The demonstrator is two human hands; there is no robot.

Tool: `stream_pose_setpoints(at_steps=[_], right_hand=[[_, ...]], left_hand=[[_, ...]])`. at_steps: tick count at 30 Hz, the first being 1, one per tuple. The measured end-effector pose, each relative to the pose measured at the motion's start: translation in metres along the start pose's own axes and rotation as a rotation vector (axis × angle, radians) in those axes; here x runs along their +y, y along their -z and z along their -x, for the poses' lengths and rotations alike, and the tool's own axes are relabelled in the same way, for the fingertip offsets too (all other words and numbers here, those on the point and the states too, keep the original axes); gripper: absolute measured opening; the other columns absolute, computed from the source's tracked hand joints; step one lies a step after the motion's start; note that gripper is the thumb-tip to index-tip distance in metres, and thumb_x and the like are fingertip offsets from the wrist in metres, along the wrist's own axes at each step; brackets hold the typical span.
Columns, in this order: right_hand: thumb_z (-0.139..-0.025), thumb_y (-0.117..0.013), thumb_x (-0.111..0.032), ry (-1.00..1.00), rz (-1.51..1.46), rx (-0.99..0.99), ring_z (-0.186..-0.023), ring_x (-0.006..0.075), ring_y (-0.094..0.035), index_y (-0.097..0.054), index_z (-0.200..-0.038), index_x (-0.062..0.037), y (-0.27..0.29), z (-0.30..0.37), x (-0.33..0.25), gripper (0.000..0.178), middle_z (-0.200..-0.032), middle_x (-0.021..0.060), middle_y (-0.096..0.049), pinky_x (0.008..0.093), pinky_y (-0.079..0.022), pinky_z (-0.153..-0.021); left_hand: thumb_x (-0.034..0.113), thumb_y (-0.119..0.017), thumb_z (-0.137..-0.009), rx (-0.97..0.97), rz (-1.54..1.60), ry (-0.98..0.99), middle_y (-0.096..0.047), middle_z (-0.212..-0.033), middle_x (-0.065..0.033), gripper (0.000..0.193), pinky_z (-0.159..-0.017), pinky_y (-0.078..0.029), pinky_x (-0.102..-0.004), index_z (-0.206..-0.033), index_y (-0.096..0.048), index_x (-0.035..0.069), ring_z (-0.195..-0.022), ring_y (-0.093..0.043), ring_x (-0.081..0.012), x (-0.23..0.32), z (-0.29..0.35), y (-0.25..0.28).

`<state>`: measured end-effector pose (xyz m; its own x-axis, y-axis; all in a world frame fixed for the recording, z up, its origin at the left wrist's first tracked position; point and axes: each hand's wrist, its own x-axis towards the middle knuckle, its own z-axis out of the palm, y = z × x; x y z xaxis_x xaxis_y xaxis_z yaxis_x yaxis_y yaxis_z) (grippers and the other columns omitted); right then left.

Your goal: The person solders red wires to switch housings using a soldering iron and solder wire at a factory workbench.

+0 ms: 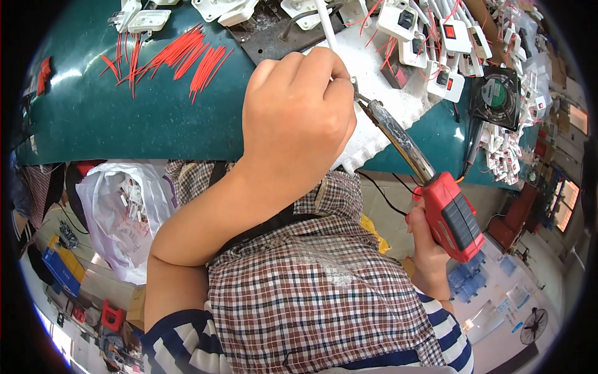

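My left hand [298, 112] is closed over the worktable, thumb and fingers pinched together. A white cable [326, 26] runs from the far edge into its fingers; the gripped end is mostly hidden behind the hand. My right hand [428, 240] wraps around the red and black handle of a soldering iron [458, 217]. The iron's metal barrel slants up and left, bringing its tip close beside the left fingertips. Whether the tip touches the cable end cannot be made out. A whitish, ragged-edged sheet [380, 118] lies under the work.
Red wire pieces [177, 56] lie in bunches on the green tabletop [124, 131]. White housings with red switches [456, 36] crowd the far right, near a black fan [496, 96]. A dark metal plate [265, 45] sits behind my left hand. A white bag [128, 218] hangs below the table's edge.
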<state>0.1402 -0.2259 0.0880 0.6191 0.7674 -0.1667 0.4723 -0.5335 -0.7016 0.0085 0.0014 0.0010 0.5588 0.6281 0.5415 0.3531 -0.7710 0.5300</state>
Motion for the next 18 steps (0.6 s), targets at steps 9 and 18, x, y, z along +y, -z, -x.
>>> stream_pose_setpoints(at_steps=[9,18], right_hand=[[-0.075,-0.084,-0.002,0.131,0.202,-0.006,-0.074,0.0258,-0.071,-0.073,-0.102,-0.0003,0.0,-0.006,-0.011,0.028,-0.089,0.0109,-0.07,0.0325,-0.056,-0.068],[-0.073,-0.085,-0.002,0.229,0.338,0.014,-0.073,0.0274,-0.071,-0.074,-0.099,-0.0009,0.006,0.002,-0.003,0.028,-0.089,0.0122,-0.07,0.0335,-0.057,-0.066]], left_hand=[[0.002,-0.078,-0.067,0.007,-0.044,0.004,-0.065,-0.091,0.001,0.016,-0.068,-0.042,-0.0346,-0.077,-0.067,0.009,-0.077,-0.061,-0.0186,0.001,0.001,-0.002],[0.002,-0.077,-0.067,0.015,-0.04,0.007,-0.065,-0.091,0.0009,0.016,-0.067,-0.042,-0.0347,-0.077,-0.067,0.009,-0.076,-0.061,-0.0189,0.002,0.0,-0.003]])
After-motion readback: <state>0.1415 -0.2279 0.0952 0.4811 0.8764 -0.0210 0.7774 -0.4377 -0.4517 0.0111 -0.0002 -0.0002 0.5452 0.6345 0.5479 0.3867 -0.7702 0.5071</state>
